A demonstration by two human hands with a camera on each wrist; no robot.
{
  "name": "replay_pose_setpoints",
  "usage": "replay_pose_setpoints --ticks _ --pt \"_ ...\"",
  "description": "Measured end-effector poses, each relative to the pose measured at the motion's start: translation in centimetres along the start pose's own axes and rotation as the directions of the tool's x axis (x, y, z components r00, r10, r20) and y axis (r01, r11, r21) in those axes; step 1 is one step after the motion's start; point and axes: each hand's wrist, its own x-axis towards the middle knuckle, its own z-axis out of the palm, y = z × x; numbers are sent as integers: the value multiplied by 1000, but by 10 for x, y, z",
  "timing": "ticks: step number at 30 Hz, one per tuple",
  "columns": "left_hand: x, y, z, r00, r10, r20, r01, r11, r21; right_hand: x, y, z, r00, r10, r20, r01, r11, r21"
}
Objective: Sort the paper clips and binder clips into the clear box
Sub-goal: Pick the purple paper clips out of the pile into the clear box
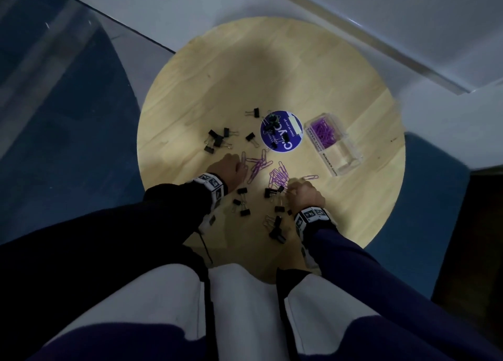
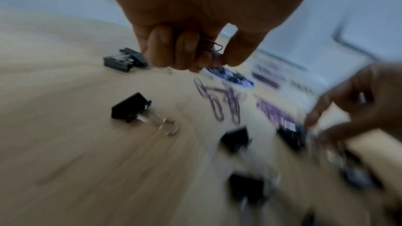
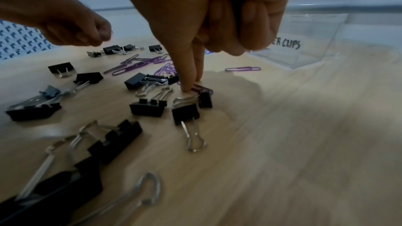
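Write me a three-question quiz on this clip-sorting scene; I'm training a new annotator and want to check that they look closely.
1. True or false: the BINDER CLIPS compartment of the clear box already holds black binder clips.
2. Which compartment holds the purple paper clips: A) the one farther from the person, B) the nearer one, C) both?
3. Fill in: the left hand pinches a ____.

Key
1. False: it looks empty.
2. A.
3. Paper clip. Meanwhile the right hand presses two fingers down by a purple clip on the round wooden table.
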Motion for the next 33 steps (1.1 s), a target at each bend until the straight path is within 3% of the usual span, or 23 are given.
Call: replay_pose_setpoints --ticks 3,7,11,13,15,16,17,19,23,25,31,33 --pt "3 -6 -4 997 -77 33 81 984 -159 4 -5 -2 1000 1 4 -2 1000 30" --pt "-2 -6 -4 996 -63 63 77 960 -269 9 1 3 998 10 64 -17 994 110" --pt "-4 -4 -4 990 -100 97 123 954 -273 8 9 0 993 105 49 -116 901 418" --pt "-2 -4 -4 986 -150 67 163 945 -282 10 12 -10 974 209 85 -214 740 637" --pt "2 -1 -4 979 -202 18 198 933 -300 11 19 -15 931 248 269 -342 328 881" --pt "5 0 -3 976 -218 11 212 931 -296 11 24 -16 912 239 334 -376 159 913" --pt "7 4 -2 974 -224 17 220 936 -274 10 29 -15 900 231 371 -393 59 917" --pt "9 14 0 981 -193 22 194 969 -152 6 35 -17 900 217 379 -385 -17 923" --pt "15 28 13 997 -66 28 58 971 232 4 40 -21 907 251 338 -346 -12 938" --pt "17 32 19 996 -79 46 61 947 316 5 42 -21 922 257 290 -322 90 943" --pt "19 41 24 993 -76 85 40 931 362 10 45 -13 954 248 169 -251 352 902" --pt "17 41 24 994 -54 93 14 922 386 13 48 -12 957 274 93 -232 531 815"
